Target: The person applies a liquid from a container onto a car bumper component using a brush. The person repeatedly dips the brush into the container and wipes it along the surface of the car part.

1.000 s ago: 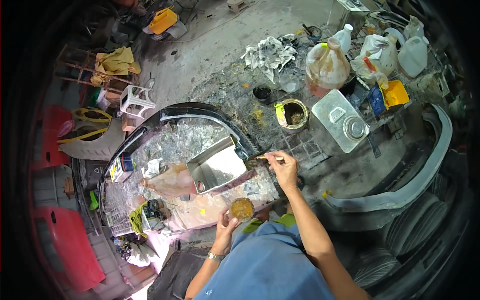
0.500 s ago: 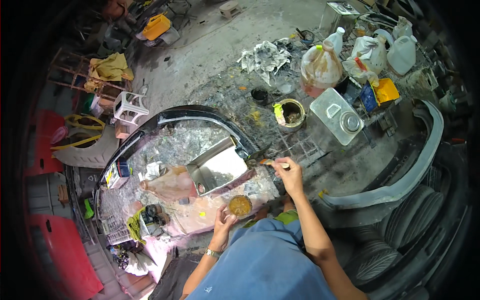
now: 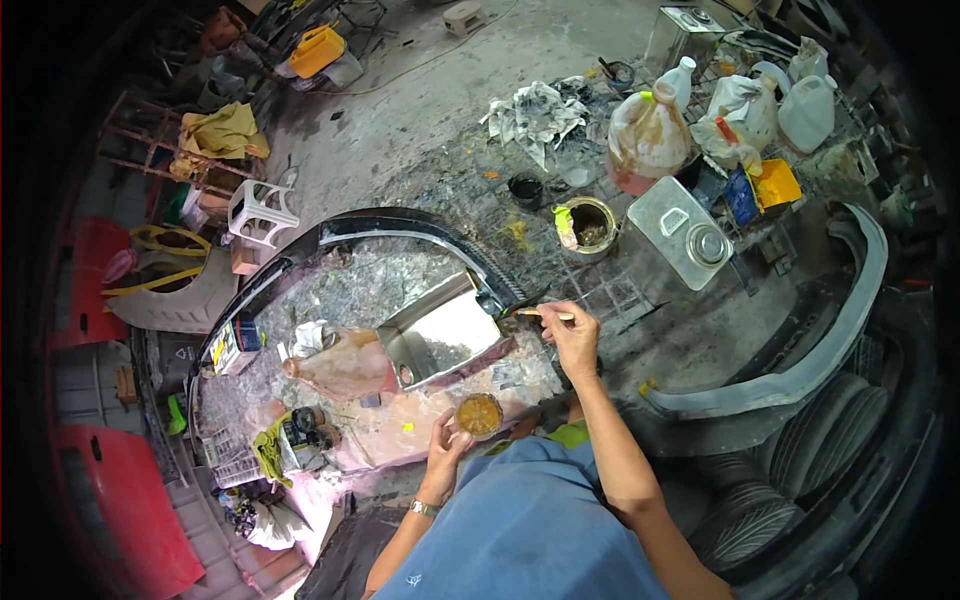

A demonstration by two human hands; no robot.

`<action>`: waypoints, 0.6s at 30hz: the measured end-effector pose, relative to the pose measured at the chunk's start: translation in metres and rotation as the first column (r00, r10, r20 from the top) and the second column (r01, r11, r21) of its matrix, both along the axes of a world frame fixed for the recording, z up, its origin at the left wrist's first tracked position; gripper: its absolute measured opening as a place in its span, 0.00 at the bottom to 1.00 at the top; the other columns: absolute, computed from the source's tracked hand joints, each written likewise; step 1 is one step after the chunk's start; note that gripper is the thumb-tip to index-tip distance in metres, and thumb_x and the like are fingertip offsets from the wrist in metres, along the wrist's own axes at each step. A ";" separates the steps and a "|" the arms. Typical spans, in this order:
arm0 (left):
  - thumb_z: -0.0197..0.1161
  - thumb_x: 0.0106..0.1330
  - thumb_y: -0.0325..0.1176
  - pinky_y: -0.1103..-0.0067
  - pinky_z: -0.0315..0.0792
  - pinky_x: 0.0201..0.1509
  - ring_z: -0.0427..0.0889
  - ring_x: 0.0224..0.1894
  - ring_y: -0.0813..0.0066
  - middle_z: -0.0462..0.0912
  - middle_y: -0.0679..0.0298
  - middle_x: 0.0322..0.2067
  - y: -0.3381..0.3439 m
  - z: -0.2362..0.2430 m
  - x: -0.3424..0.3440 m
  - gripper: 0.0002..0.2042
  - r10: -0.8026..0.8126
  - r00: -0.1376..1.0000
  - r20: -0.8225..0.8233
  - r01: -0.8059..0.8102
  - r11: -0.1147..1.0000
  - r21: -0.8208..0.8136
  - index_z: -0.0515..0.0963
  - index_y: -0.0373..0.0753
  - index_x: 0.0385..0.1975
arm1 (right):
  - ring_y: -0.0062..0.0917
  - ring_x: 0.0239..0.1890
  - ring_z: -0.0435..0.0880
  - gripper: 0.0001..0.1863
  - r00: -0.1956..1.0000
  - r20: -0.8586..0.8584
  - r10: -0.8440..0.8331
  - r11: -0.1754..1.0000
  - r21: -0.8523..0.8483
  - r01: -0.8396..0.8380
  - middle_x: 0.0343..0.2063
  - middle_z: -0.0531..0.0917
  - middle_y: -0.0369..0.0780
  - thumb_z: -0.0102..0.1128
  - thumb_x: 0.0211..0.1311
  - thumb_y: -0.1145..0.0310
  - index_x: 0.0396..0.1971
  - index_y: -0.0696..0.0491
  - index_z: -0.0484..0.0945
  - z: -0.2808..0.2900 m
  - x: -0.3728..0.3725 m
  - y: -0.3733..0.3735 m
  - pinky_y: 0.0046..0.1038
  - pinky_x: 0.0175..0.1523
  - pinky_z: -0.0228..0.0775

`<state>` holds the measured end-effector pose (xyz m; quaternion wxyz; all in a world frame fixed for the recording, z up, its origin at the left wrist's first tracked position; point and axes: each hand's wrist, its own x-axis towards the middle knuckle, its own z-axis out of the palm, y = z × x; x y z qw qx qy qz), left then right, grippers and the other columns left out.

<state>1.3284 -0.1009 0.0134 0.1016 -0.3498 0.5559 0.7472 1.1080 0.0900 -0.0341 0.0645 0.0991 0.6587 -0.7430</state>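
Note:
My left hand (image 3: 443, 452) is wrapped round a small clear cup (image 3: 479, 415) of amber-brown liquid, held by the table's near edge. In my right hand (image 3: 572, 337) is a slim paintbrush (image 3: 541, 314) with a light handle, its end pointing left at the tip of a long black curved car part (image 3: 400, 222). The bristles are too small to make out, so I cannot tell whether they touch the part. That part arches round the far side of the cluttered table. Between my hands and the arch stands an open rectangular metal tin (image 3: 440, 335), its inside shiny.
A stained plastic jug (image 3: 340, 368) lies left of the tin. Beyond the arch are an open round can (image 3: 585, 226), a square metal can (image 3: 680, 234), a large stained jug (image 3: 648, 140) and crumpled rags (image 3: 537, 120). A grey curved bumper (image 3: 790, 370) and tires (image 3: 750, 520) are at right.
My right hand has moved slightly left and up, bringing the brush closer to the black part's end. My left hand keeps the cup nearly in place.

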 end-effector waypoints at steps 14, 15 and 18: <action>0.63 0.65 0.32 0.74 0.71 0.59 0.71 0.57 0.70 0.66 0.58 0.56 0.008 0.007 -0.010 0.32 0.008 1.000 -0.001 -0.008 1.000 -0.011 0.55 0.43 0.67 | 0.23 0.24 0.82 0.10 0.986 -0.097 0.136 0.955 0.276 -0.104 0.22 0.84 0.43 0.70 0.55 0.67 0.29 0.58 0.82 -0.006 0.002 0.016 0.27 0.31 0.73; 0.63 0.65 0.32 0.74 0.71 0.59 0.71 0.58 0.70 0.66 0.58 0.57 0.008 0.008 -0.011 0.33 0.001 1.000 -0.011 -0.001 1.000 -0.015 0.55 0.43 0.67 | 0.26 0.24 0.83 0.10 0.973 -0.198 0.120 0.956 0.287 -0.060 0.23 0.84 0.43 0.70 0.55 0.66 0.28 0.58 0.82 -0.007 -0.001 0.012 0.27 0.31 0.73; 0.63 0.65 0.32 0.74 0.71 0.59 0.70 0.58 0.69 0.65 0.57 0.57 0.008 0.004 -0.010 0.32 -0.002 1.000 -0.013 0.002 1.000 -0.009 0.55 0.43 0.67 | 0.30 0.26 0.84 0.11 0.945 -0.307 0.109 0.954 0.300 -0.012 0.25 0.84 0.44 0.71 0.54 0.65 0.28 0.58 0.82 -0.003 -0.009 0.007 0.29 0.32 0.73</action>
